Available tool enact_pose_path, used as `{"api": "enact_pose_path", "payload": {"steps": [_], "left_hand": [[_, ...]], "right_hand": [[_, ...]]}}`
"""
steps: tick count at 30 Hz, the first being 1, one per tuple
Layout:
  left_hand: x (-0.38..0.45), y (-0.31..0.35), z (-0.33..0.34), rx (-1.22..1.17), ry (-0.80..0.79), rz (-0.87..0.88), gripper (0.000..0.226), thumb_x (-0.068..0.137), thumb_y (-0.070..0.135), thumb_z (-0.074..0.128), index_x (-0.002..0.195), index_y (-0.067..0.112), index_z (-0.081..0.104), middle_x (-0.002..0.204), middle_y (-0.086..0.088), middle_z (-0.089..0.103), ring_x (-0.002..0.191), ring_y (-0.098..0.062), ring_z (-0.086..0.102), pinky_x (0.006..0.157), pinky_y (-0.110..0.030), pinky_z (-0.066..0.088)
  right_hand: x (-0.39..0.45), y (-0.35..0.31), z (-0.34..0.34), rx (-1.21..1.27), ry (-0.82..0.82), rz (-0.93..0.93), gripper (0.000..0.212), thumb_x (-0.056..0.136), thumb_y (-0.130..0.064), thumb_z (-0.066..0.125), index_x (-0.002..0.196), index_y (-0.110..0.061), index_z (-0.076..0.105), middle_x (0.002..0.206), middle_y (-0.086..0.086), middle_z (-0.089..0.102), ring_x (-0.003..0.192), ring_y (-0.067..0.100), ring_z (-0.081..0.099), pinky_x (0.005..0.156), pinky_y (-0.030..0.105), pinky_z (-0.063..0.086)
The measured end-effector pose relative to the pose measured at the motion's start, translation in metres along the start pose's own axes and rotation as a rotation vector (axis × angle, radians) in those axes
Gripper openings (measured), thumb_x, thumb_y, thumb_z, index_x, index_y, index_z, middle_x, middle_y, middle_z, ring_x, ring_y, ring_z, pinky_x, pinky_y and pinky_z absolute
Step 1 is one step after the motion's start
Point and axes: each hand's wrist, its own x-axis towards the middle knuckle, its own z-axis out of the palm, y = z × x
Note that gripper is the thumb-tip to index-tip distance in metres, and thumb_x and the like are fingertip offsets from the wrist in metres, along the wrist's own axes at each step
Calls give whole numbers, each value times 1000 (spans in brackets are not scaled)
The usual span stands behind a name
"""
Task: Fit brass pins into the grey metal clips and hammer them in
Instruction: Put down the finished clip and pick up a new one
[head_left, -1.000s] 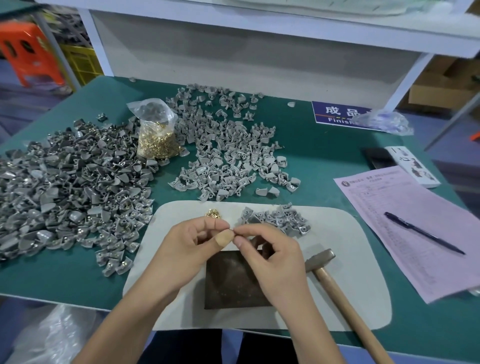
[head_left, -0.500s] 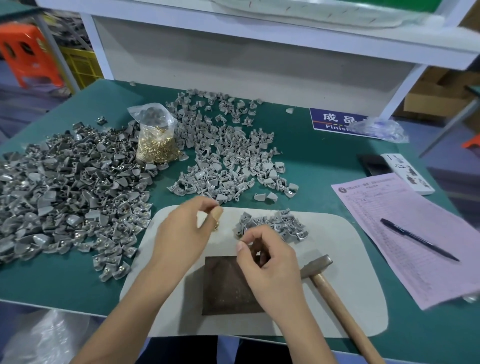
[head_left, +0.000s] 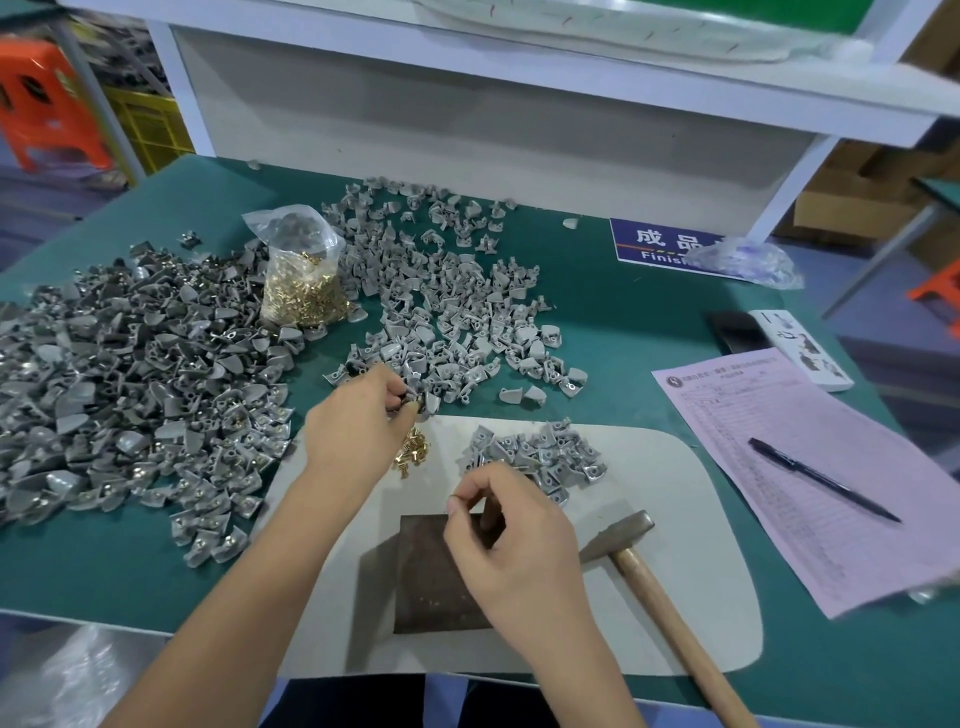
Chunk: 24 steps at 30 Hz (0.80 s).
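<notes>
Both pinched items (head_left: 413, 404) indistinct

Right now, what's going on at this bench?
A person is fitting brass pins into grey clips. The left hand reaches to the near edge of the middle clip pile and pinches a clip. The right hand hovers over the dark metal block with thumb and forefinger pinched together; whether they hold a pin is too small to tell. A few loose brass pins and a small heap of clips lie on the grey mat. The hammer lies untouched.
</notes>
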Motion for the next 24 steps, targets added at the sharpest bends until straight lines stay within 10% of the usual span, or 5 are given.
{"api": "enact_pose_path", "payload": {"steps": [18, 24], "left_hand": [[-10, -13, -1, 7, -11, 120, 16, 94, 34, 66, 111, 35, 66, 106, 11, 63, 107, -15, 59, 74, -36, 53], [-27, -2, -19, -233, -18, 120, 13, 92, 44, 67, 99, 39, 58, 91, 26, 64, 66, -3, 55, 58, -28, 45]], "right_hand": [[-1, 5, 5, -5, 11, 1, 4, 88, -34, 59, 88, -34, 55, 82, -15, 59, 77, 5, 58, 67, 16, 43], [-3, 6, 3, 55, 26, 10, 8, 90, -37, 57, 91, -35, 50, 76, -10, 56, 73, 13, 57, 63, 28, 44]]}}
